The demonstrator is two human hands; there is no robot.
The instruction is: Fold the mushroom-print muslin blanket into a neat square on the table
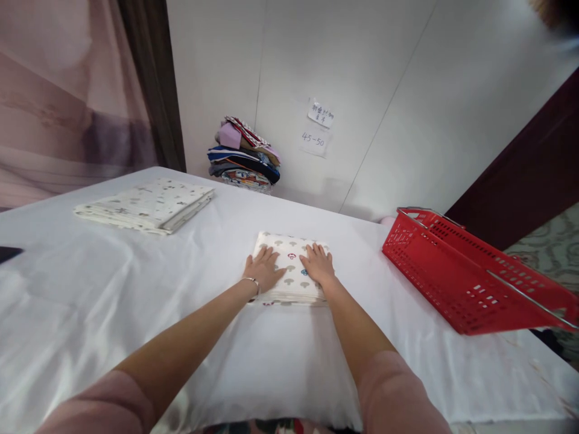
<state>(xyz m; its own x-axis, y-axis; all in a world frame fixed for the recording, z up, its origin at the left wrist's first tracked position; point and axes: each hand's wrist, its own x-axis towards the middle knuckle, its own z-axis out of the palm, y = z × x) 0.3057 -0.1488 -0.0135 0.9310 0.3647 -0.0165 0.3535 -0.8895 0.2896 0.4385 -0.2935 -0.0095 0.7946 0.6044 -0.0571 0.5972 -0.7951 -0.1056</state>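
A white cloth [291, 277] with a mushroom print lies folded into a flat rectangle in front of me. My left hand [263, 269] rests palm down on its left part, fingers spread, a bracelet around the wrist. On the right part lies my right hand [318, 263], flat with the fingers a little apart. Neither hand grips anything. Farther left sits another folded white cloth [149, 204] with a small scattered print, apart from both hands.
The table [136, 289] is covered in a wrinkled white sheet. A red plastic basket [470, 277] with metal handles stands at its right edge. Behind the far edge rises a stack of folded fabrics [244, 158] against the wall. A dark flat object [8, 253] lies at the left.
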